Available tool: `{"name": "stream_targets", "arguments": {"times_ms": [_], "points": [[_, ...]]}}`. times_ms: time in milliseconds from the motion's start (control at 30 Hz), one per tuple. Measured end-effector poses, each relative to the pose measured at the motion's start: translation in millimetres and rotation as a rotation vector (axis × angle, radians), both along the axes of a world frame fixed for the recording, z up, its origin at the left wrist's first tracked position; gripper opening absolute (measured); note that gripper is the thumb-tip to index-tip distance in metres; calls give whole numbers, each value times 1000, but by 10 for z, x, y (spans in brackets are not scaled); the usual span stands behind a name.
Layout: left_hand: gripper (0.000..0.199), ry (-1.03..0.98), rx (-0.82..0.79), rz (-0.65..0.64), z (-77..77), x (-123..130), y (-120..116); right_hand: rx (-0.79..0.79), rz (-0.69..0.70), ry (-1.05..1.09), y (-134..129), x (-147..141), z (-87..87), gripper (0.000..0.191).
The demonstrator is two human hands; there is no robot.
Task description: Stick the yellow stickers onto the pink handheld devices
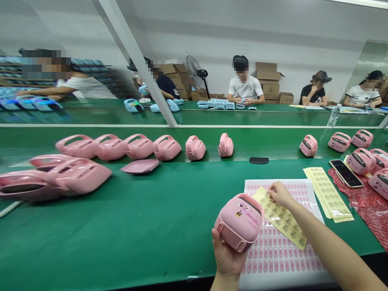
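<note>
A pink handled case [239, 222] with a cartoon print on its face is held up from below in my left hand [227, 254], tilted, above the green table. My right hand [278, 194] has its fingers pinched together at the top end of a yellow sticker strip [283, 222]; whatever is between the fingertips is too small to make out. The strip lies slantwise over a white sheet [281, 278] covered with rows of small pink oval stickers. More yellow strips [330, 194] lie to the right of the sheet.
Pink cases [166, 147] line the green surface beyond, with several piled at the left [75, 173] and others at the right [360, 161]. A phone [346, 173] rests by red bubble wrap [354, 198]. A bottle [334, 116] stands farther back. People sit across, with blue cases.
</note>
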State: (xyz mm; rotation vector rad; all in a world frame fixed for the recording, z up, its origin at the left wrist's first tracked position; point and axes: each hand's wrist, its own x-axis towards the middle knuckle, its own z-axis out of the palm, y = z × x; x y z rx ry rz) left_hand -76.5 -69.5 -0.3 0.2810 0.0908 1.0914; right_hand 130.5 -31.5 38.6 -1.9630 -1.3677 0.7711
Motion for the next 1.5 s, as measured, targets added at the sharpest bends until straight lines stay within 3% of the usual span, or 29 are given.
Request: {"name": "stream_targets", "arguments": {"times_ms": [100,400,700,800,1000,1100,1233,1367,1500], "points": [[41,9,-51,-1,53,18,-10,-27,-17,-43,83,-26,27,14],[43,51,-90,7,5,54,-16,-64,-42,-207,84,-179,116,17],[44,28,-137,-78,16,100,106,-72,-43,-98,57,-114,80,15],[46,97,-227,-40,110,136,127,-65,-60,-1,44,-84,44,18],[49,360,-445,74,470,286,146,-108,-67,311,-207,-86,-19,12],[51,459,-457,8,573,348,215,-91,-55,460,-392,-89,-31,6],[55,525,-404,-135,576,383,380,-12,-48,570,-536,-27,-6,18],[56,532,-304,-275,572,411,560,69,-56,572,-565,92,48,25],[51,522,-242,-360,663,479,661,105,-82,507,-547,193,80,26]]}}
